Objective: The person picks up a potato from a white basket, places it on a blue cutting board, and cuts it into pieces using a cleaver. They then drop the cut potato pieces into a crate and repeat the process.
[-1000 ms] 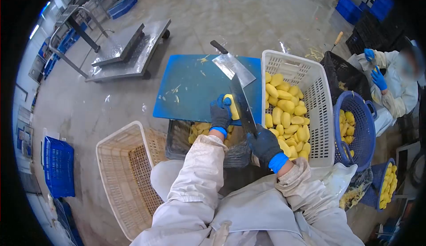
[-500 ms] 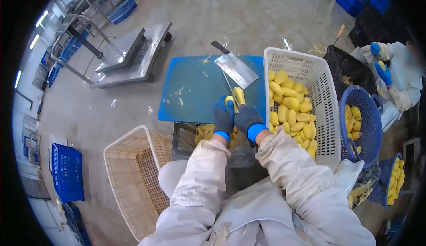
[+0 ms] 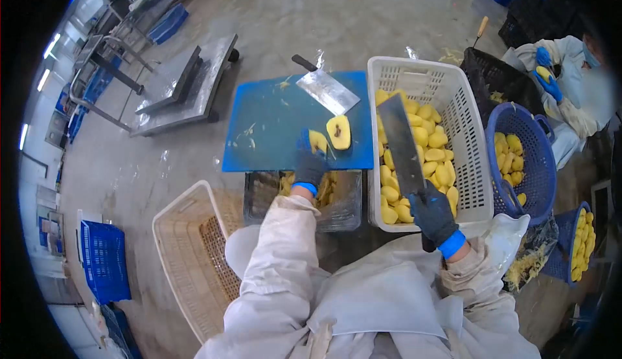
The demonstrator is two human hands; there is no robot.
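Note:
My gloved left hand [image 3: 311, 163] is closed on a potato half [image 3: 317, 142] at the front of the blue cutting board [image 3: 259, 110]. Beside it on the board lies another potato half [image 3: 339, 132], cut face up, with a dark hollow in the middle. A cleaver [image 3: 328, 91] with a black handle rests flat near the board's back right corner. My gloved right hand [image 3: 433, 213] grips a second cleaver [image 3: 400, 145], its blade raised over the white crate [image 3: 476, 165] of peeled potatoes [image 3: 424, 135].
Under the board's front edge is a black bin [image 3: 259, 200] with potato pieces. An off-white crate [image 3: 188, 249] stands left. At right are a purple basket [image 3: 541, 171] of potatoes and a co-worker [image 3: 570, 93] holding a potato. A metal cart [image 3: 175, 93] stands back left.
My right hand has moved right, away from the board, with its cleaver. The potato now shows as two separate halves, one in my left hand and one on the board.

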